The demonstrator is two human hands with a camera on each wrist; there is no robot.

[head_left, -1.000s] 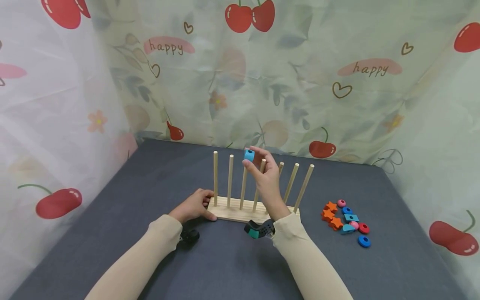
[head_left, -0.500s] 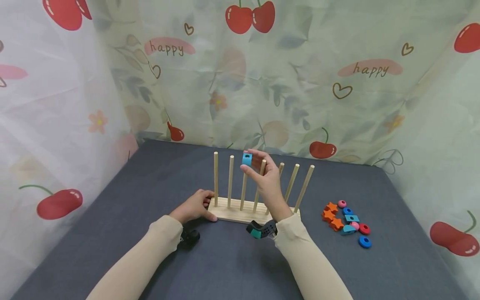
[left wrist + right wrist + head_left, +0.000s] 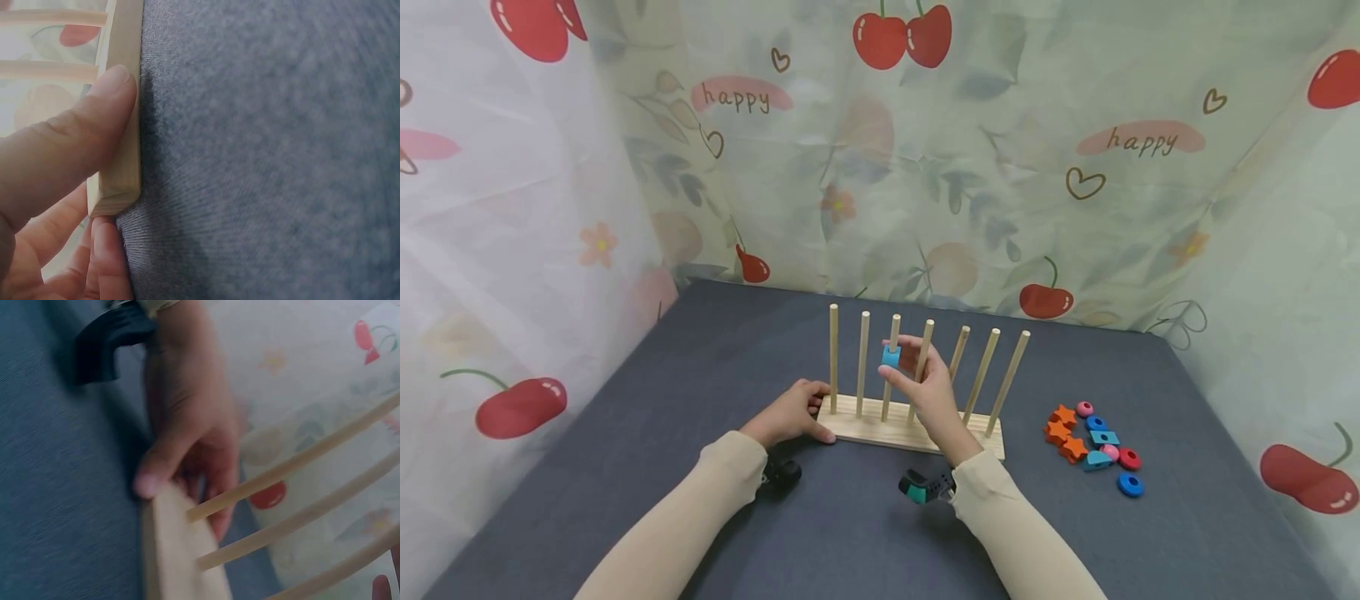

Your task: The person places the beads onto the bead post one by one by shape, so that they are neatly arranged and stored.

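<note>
A wooden peg rack stands on the dark cloth, its flat base (image 3: pixel 868 426) carrying a row of upright dowels. My left hand (image 3: pixel 790 414) grips the base's left end; in the left wrist view the thumb (image 3: pixel 103 119) presses the front edge and the fingers curl around the end. With thumb and fingers, my right hand (image 3: pixel 934 396) pinches a light blue bead (image 3: pixel 891 357). That bead is threaded on the third dowel (image 3: pixel 895 323) from the left, a little below its top. The right wrist view shows the left hand (image 3: pixel 194 431) on the base; the bead is out of that view.
To the right of the rack lies a loose group of beads: orange stars (image 3: pixel 1057 432), blue discs (image 3: pixel 1130 484), a red disc (image 3: pixel 1129 458), pink balls (image 3: pixel 1084 409) and light blue pieces (image 3: pixel 1103 438). A cherry-printed curtain (image 3: pixel 970 150) closes off the back and sides.
My right hand has lowered the light blue bead from above the third dowel onto it, so the dowel's tip now sticks out above. The left hand keeps its hold on the base.
</note>
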